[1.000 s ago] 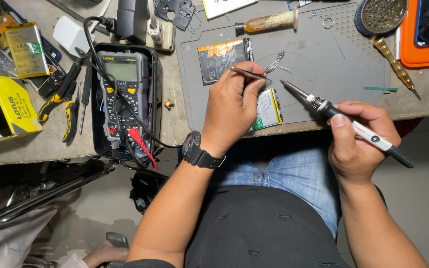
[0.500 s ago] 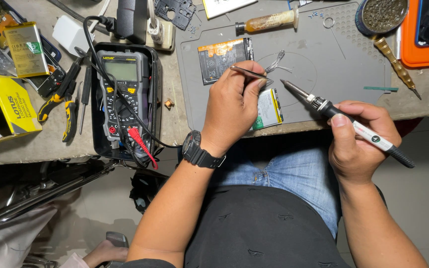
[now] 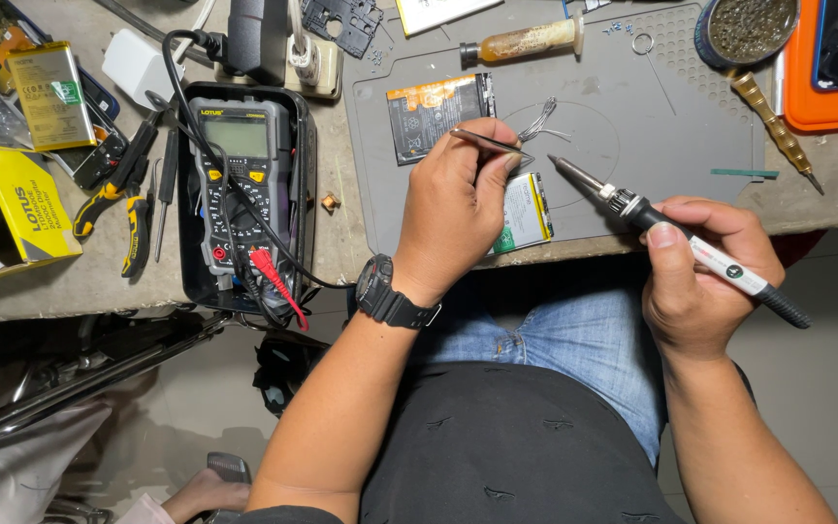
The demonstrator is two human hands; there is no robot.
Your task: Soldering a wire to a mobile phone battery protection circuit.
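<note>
Tweezers [image 3: 489, 143], thin, stiff and light, are pinched at the middle by the closed left hand [image 3: 453, 209] just above the grey mat [image 3: 691, 146], while the soldering iron [image 3: 676, 236] is gripped by the closed right hand [image 3: 695, 281] beside that mat.

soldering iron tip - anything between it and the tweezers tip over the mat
Nothing visible does. The soldering iron in the right hand points its tip across bare grey mat toward the tweezers held by the left hand. The thin solder wire lies just beyond that gap, not in it.
</note>
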